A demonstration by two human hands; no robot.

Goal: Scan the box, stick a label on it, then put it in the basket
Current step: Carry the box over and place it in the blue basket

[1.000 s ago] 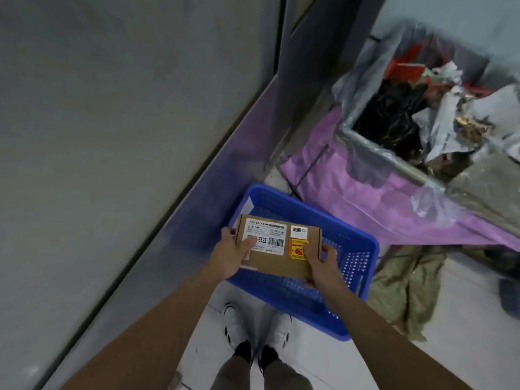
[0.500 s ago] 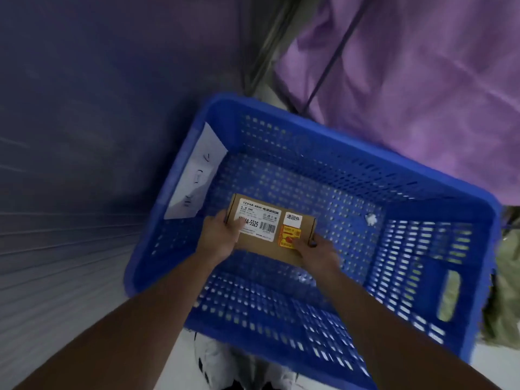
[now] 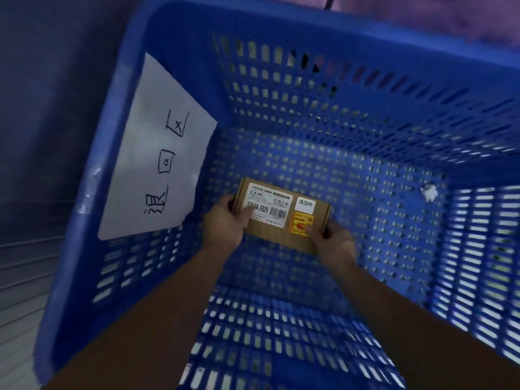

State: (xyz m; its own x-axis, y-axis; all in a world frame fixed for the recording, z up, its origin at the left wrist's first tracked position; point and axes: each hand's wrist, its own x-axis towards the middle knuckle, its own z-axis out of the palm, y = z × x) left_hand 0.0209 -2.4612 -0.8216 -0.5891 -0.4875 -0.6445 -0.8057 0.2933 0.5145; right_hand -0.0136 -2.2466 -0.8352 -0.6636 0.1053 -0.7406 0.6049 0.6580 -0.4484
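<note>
A small brown cardboard box (image 3: pixel 281 232) with a white barcode sticker, a small white label (image 3: pixel 305 204) and a yellow-red sticker lies low inside the blue perforated basket (image 3: pixel 174 26), close to its floor. My left hand (image 3: pixel 225 225) grips the box's left end, thumb on the barcode sticker. My right hand (image 3: pixel 334 243) holds its right end, thumb on the yellow sticker. Whether the box touches the basket floor is not clear.
A white paper sign (image 3: pixel 160 164) with handwritten characters is stuck on the basket's left inner wall. A small white scrap (image 3: pixel 428 191) lies on the basket floor at the right. A grey wall (image 3: pixel 42 136) stands to the left, purple sheeting (image 3: pixel 478 12) beyond the basket.
Both hands have lowered the box from above the basket's rim down deep inside it. The camera has leaned in, so the basket fills the view.
</note>
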